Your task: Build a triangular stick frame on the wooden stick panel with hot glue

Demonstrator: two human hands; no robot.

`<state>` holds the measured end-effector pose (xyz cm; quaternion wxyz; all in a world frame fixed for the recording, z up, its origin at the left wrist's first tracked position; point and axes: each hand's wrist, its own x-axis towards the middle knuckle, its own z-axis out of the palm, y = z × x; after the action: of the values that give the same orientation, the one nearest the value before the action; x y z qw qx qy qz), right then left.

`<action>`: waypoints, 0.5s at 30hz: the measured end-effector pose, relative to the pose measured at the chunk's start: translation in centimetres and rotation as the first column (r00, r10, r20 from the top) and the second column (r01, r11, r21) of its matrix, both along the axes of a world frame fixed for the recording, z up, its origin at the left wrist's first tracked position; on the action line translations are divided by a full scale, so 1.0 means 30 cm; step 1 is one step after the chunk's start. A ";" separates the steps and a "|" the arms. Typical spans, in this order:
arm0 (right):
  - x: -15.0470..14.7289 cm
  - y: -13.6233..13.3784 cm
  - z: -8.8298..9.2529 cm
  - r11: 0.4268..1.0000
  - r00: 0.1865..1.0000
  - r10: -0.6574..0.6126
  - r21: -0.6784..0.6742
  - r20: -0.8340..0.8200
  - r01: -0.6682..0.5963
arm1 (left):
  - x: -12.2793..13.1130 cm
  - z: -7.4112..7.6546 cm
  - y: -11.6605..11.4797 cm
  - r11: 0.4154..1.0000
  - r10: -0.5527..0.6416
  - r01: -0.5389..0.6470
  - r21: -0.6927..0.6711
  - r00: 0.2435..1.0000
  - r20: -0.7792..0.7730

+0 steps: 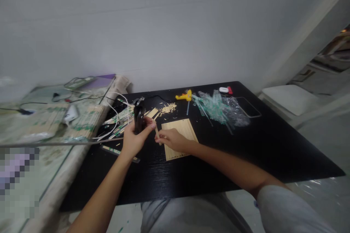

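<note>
My left hand (133, 140) is closed around a black-handled cutting tool (139, 116), its exact kind unclear. Its thumb and fingers also pinch the upper end of some bamboo chopsticks (156, 133). At their lower end, the fingers of my right hand (175, 140) close on the same sticks. Just beneath the right hand lies a flat rectangular panel of sticks side by side (186, 129), partly hidden by the hand and forearm. Short cut stick pieces (168, 108) are heaped behind the hands.
A yellow glue gun (184, 95) lies at the back of the black table (232, 156). Crumpled clear and green wrappers (216, 107) are to its right, near a white case (223, 90). Packs of chopsticks (84, 122) and white cable (117, 116) occupy the left side.
</note>
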<state>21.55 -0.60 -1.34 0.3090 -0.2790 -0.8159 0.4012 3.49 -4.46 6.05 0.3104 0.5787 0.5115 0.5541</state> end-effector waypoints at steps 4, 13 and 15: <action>0.001 0.002 -0.017 0.997 1.000 0.024 0.074 0.014 -0.025 | -0.010 0.000 -0.013 0.999 -0.037 0.037 -0.017 0.999 -0.026; 0.002 0.006 -0.014 0.992 0.997 0.076 0.102 0.016 -0.077 | -0.006 0.012 -0.031 0.996 -0.067 0.069 -0.061 0.997 0.043; 0.002 0.007 -0.012 0.991 0.996 0.089 0.096 0.031 -0.092 | -0.009 0.010 -0.032 0.993 -0.086 0.090 -0.074 0.995 0.056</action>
<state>21.62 -0.40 -1.69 0.2926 -0.2319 -0.8503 0.3709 3.21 -5.41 6.34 0.3699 0.5737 0.4978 0.5350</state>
